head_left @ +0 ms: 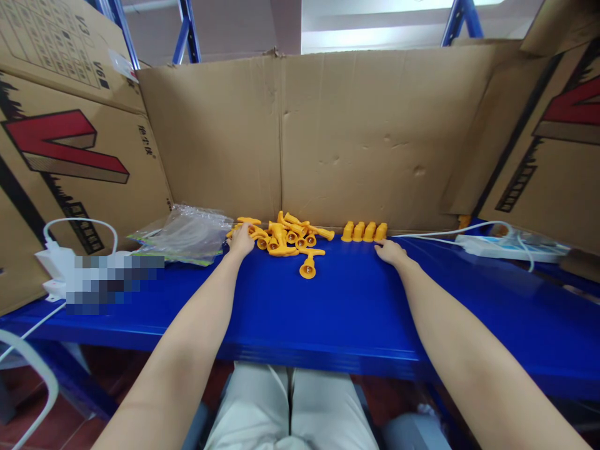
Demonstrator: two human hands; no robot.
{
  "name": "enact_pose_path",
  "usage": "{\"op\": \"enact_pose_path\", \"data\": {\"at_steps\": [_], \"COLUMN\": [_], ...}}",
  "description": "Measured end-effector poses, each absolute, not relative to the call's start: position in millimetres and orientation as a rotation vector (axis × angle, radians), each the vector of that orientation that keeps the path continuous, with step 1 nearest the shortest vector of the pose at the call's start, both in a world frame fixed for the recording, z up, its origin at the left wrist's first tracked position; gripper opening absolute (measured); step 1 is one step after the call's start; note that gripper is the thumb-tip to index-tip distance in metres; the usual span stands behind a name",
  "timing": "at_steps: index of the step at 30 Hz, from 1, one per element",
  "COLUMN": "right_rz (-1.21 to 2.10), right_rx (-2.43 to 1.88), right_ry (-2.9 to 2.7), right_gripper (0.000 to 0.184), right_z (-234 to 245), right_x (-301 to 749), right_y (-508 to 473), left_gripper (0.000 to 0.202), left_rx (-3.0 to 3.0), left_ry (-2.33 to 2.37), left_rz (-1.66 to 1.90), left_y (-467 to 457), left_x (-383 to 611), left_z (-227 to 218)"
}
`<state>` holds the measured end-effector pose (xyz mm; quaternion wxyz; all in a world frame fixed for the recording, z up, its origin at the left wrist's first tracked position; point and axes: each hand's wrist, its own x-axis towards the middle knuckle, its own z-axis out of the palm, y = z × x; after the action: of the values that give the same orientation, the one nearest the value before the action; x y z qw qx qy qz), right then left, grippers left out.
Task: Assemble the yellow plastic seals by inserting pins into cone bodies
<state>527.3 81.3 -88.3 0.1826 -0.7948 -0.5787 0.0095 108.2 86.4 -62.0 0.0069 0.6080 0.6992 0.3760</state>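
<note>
A loose pile of orange plastic pieces (285,236) lies at the back of the blue shelf (347,306). My left hand (242,240) reaches into the pile's left edge, its fingers curled on one of the pieces. One orange piece (308,265) lies apart in front of the pile. To the right, several orange pieces (364,232) stand in a neat row against the cardboard. My right hand (390,251) rests on the shelf just right of that row, fingers loosely bent and holding nothing.
A brown cardboard wall (337,131) closes off the back, with printed boxes at both sides. Clear plastic bags (185,234) lie left of the pile. A white charger with cable (56,262) sits far left, a white power strip (506,247) far right.
</note>
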Motion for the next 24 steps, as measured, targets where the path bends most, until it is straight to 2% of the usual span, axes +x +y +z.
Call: {"op": "enact_pose_path", "data": {"at_steps": [3, 7, 12, 17, 21, 23, 24], "right_rz": [0.044, 0.059, 0.061, 0.057, 0.117, 0.134, 0.137], "right_rx": [-2.255, -2.263, -2.265, -2.281, -2.303, -2.301, -2.296], "right_ry": [-1.648, -1.664, -1.707, -1.756, -1.746, -1.74, -1.739], "right_gripper": [0.041, 0.044, 0.046, 0.048, 0.05, 0.05, 0.051], "right_z": [-87, -86, -87, -89, -90, -91, -91], "right_x": [526, 524, 523, 519, 517, 518, 518], "right_y": [79, 77, 75, 77, 80, 81, 81], "left_gripper": [0.048, 0.037, 0.037, 0.059, 0.046, 0.043, 0.042], "left_rx": [1.917, 1.951, 1.869, 1.932, 1.891, 1.699, 1.68], "left_ry": [2.188, 2.202, 2.362, 2.59, 2.558, 2.557, 2.576], "left_rz": [1.112, 1.132, 1.12, 0.587, -0.06, -0.132, -0.057], "left_y": [85, 78, 61, 33, 4, -9, -13], "left_x": [109, 113, 116, 78, 23, -3, -15], "left_z": [-63, -58, -29, 25, 51, 51, 48]}}
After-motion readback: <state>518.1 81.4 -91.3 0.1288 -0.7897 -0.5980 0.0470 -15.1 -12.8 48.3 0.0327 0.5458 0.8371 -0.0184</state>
